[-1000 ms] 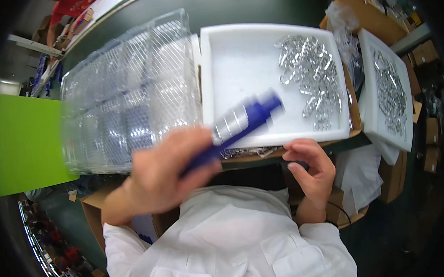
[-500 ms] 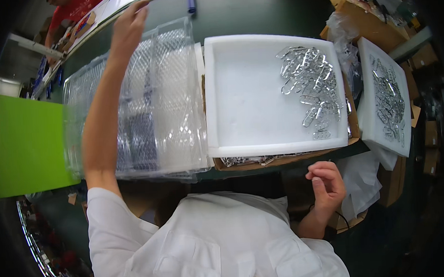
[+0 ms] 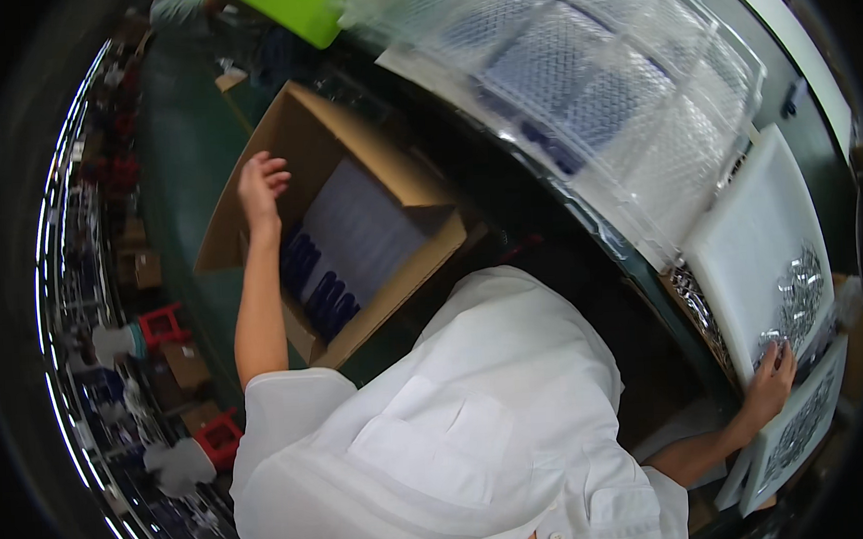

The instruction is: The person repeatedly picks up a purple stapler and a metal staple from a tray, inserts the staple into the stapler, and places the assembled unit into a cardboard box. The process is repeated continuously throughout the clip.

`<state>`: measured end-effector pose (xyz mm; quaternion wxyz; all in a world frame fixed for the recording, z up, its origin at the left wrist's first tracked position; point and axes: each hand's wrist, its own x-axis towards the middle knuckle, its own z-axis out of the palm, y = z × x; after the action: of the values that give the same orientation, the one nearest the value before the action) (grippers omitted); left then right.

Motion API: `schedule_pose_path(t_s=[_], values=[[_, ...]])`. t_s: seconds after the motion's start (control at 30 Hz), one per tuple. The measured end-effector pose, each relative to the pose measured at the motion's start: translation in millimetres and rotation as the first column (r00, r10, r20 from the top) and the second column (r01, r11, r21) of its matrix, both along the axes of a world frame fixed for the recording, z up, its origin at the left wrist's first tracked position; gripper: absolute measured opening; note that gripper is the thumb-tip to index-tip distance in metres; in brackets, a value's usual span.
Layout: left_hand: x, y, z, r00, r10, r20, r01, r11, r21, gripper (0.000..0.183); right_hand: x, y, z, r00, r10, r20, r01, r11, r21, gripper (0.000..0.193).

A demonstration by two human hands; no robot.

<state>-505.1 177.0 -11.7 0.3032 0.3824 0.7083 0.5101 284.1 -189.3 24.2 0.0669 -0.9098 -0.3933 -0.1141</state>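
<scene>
i see the left hand at the open cardboard box, fingers loosely curled, slightly apart, nothing visible in them. the blue pieces lie inside the box. i judge the step a reach for these, the next move calling for a dip and a pinch. rightward, by the white tray, the right hand bends near metal clips; whether its fingers grip any, i cannot tell

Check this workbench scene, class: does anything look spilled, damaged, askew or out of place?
Nothing looks clearly spilled or damaged. Mildly odd: a small dark blue object lies alone on the dark green tabletop, past the clear plastic divided tray, while other dark blue pieces sit grouped in rows inside the open brown cardboard box.
</scene>
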Motion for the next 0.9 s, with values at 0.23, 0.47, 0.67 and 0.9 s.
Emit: schedule_pose_path(t_s=[0.23, 0.47, 0.67, 0.9], values=[[-183.1, -100.9, -214.6, 0.276, -0.812, -0.513, -0.217, 0.468, -0.857, 0.047, 10.6, 53.2, -12.0, 0.979, 0.048, -0.196, -0.050, 0.999, -0.010, 0.039], [-141.6, -195.7, -233.8, 0.853, 0.422, -0.308, -0.448, 0.288, -0.846, 0.034, 17.6, 24.1, -16.4, 0.949, 0.062, -0.309, -0.011, 0.986, 0.164, 0.033], [-138.8, -194.5, -242.6, 0.865, 0.299, -0.404, -0.494, 0.359, -0.792, 0.035, -3.4, 33.7, -12.3, 0.952, 0.009, -0.306, 0.050, 0.981, 0.185, 0.032], [-135.8, -194.3, -228.1, 0.836, -0.326, -0.441, -0.141, 0.649, -0.747, 0.038, -24.2, 56.0, 2.5, 0.882, 0.036, -0.470, 0.121, 0.947, 0.298, 0.032]])
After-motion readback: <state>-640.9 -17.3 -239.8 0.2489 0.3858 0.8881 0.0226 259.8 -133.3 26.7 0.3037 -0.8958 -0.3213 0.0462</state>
